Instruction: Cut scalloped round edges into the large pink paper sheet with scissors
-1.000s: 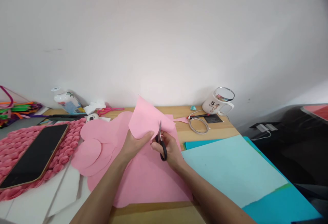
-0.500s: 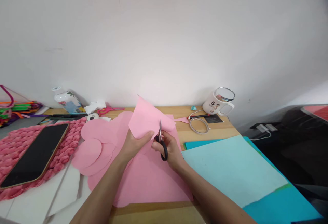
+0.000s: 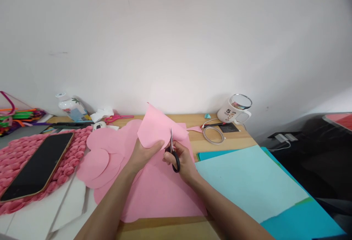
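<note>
My left hand [image 3: 145, 154] grips a sheet of pink paper [image 3: 155, 128] by its lower edge, thumb on top, holding it raised and curled. In my right hand [image 3: 181, 161] is a pair of scissors [image 3: 175, 156] with black handles, blades pointing away from me and lying at the cut edge of the paper. Beneath both hands lies a larger pink sheet [image 3: 167, 196]. Several round pink paper cutouts [image 3: 95, 163] overlap to the left of it.
A phone [image 3: 38, 165] rests on a pink braided mat [image 3: 74, 159] at left. Light blue paper [image 3: 247, 181] covers the right side. A white mug [image 3: 229, 111], a coiled cable [image 3: 213, 135], a bottle [image 3: 72, 107] and pink scissors [image 3: 119, 117] stand or lie along the wall.
The scissors and the raised paper have shifted very slightly. Both hands keep their grip, and the rest stays the same.
</note>
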The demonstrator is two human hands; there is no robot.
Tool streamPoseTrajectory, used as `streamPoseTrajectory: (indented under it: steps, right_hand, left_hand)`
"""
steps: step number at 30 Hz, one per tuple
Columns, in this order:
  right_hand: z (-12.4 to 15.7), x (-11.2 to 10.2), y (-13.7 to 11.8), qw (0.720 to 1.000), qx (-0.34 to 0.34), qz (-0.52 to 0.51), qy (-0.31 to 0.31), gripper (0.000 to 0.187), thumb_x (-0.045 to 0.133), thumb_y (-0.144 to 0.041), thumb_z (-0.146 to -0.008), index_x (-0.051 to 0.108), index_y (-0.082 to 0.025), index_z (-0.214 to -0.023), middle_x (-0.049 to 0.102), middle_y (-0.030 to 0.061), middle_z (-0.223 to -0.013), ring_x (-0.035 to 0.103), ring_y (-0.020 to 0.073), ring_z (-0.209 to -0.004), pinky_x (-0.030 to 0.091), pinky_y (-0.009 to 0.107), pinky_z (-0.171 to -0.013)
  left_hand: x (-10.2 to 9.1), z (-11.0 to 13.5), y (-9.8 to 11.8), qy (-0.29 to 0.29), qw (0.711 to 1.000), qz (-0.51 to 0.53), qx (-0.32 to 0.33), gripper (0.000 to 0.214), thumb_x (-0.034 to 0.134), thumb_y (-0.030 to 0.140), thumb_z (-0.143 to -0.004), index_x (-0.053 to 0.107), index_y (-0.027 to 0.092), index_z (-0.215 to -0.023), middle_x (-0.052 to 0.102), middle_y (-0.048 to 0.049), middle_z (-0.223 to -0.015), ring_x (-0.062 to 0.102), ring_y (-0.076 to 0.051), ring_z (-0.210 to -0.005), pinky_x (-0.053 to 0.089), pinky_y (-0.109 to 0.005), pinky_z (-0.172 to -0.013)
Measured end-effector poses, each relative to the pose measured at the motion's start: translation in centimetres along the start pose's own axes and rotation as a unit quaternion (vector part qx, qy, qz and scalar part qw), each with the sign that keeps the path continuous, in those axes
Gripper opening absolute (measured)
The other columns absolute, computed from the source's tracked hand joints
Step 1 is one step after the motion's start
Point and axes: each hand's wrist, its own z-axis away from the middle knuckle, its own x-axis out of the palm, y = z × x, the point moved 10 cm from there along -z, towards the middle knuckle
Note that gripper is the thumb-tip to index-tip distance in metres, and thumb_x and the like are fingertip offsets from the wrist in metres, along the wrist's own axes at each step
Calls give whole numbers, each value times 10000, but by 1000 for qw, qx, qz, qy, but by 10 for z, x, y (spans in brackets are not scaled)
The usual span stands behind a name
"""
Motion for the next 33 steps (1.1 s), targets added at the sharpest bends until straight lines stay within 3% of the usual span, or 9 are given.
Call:
streamPoseTrajectory:
  steps: [11, 17, 21, 24, 33]
  right_hand:
    - [0, 0, 1, 1000, 8, -8, 15, 253, 691, -362, -632, 519, -198, -719, 485, -63, -465, 428, 93, -407, 344, 219, -408]
    - [0, 1, 3, 1000, 18, -4, 19, 274, 703, -369, -620, 508, -198, -711, 474, -70, -454, 419, 93, -398, 349, 224, -413]
    - [-2, 0, -1, 1000, 4, -6, 16, 287, 721, -338, -608, 517, -188, -744, 481, -50, -532, 413, 101, -466, 330, 234, -454]
    - [-3, -1, -7, 1000, -20, 5, 10, 275, 723, -320, -615, 489, -185, -668, 438, -41, -569, 374, 105, -520, 293, 238, -478]
    - [-3, 0, -6, 1000, -19, 4, -5, 294, 711, -343, -630, 462, -189, -648, 403, -48, -566, 315, 99, -522, 251, 235, -472]
  left_hand:
    - [-1, 0, -6, 2, 1000, 27, -11, 258, 614, 312, -723, 610, 146, -920, 680, -61, -906, 621, -213, -859, 518, -314, -701]
    - [-4, 0, -15, 36, 997, 62, -34, 254, 627, 329, -724, 619, 137, -891, 681, -67, -860, 632, -202, -754, 521, -283, -580]
    - [-2, 1, -12, 31, 998, 55, -26, 282, 650, 313, -708, 630, 151, -938, 683, -78, -959, 620, -226, -903, 529, -305, -707]
    - [1, 1, -9, 14, 999, 45, -24, 355, 654, 310, -707, 608, 162, -1026, 665, -85, -1046, 589, -242, -1003, 511, -338, -803]
    - [0, 1, -10, 4, 999, 40, -34, 475, 649, 311, -712, 538, 155, -1147, 646, -88, -1094, 556, -247, -1068, 495, -355, -855]
